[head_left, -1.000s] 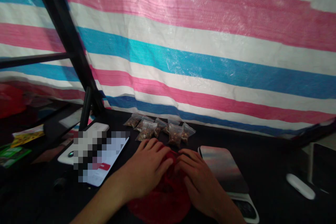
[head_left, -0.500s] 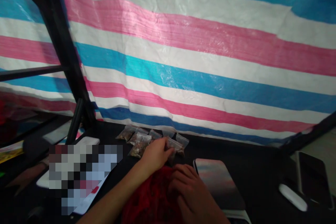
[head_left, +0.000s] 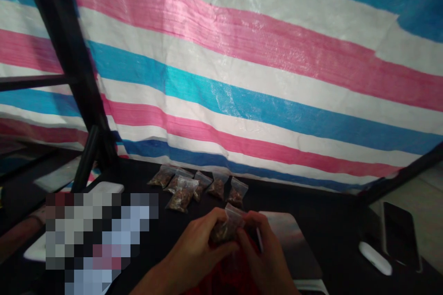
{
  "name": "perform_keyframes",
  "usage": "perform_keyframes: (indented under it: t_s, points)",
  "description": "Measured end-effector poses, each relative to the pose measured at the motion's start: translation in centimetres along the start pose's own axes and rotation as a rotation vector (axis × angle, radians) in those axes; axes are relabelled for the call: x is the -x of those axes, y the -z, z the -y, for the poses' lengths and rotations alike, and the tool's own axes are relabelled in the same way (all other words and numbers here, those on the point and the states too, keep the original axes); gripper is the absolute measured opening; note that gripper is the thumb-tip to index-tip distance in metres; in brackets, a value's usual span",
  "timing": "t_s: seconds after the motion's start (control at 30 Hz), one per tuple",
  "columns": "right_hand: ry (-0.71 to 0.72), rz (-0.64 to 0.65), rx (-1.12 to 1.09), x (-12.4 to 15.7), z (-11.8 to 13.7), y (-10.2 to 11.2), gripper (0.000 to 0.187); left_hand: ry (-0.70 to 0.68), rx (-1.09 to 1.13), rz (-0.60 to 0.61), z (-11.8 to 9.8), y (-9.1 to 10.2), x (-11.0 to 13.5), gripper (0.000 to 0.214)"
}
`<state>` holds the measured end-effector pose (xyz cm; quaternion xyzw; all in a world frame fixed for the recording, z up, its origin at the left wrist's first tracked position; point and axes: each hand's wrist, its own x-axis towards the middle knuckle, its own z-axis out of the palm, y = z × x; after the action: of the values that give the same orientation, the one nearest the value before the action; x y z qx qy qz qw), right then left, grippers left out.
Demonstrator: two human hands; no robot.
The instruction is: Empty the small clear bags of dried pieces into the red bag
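Left hand (head_left: 197,251) and right hand (head_left: 265,258) curl closed on a small zip bag (head_left: 226,228) of dried brown pieces, steadying it mouth-up over red material (head_left: 228,276) on the black worktop (head_left: 145,179), a row of filled bags (head_left: 197,186) just beyond.

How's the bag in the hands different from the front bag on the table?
The held bag is lifted by the left hand and right hand; the front bag lies on the table. The held bag is bunched; the front bag is flatter. Both are clear, with brown bits.
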<state>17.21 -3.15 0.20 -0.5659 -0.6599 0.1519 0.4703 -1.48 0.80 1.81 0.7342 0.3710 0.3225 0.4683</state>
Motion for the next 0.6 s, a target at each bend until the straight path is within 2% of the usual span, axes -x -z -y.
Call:
perform_keyframes:
  t_s: [0.27, 0.33, 0.43, 0.6]
  points:
    - [0.131, -0.141, 0.038, -0.5, 0.1, 0.4, 0.012, -0.019, 0.211, -0.005, -0.5, 0.3, -0.4, 0.018]
    - [0.105, -0.108, -0.016, -0.8, 0.5, 0.5, 0.021, -0.036, 0.184, -0.016, -0.4, 0.4, -0.4, 0.018]
    - [0.04, 0.025, -0.055, -1.9, 1.1, 0.5, 0.021, -0.092, 0.072, -0.054, -0.1, 0.6, -0.4, 0.019]
    - [-0.069, 0.18, -0.086, -4.1, 2.1, 0.4, 0.031, -0.188, -0.153, -0.182, 0.6, 1.4, -0.9, 0.021]
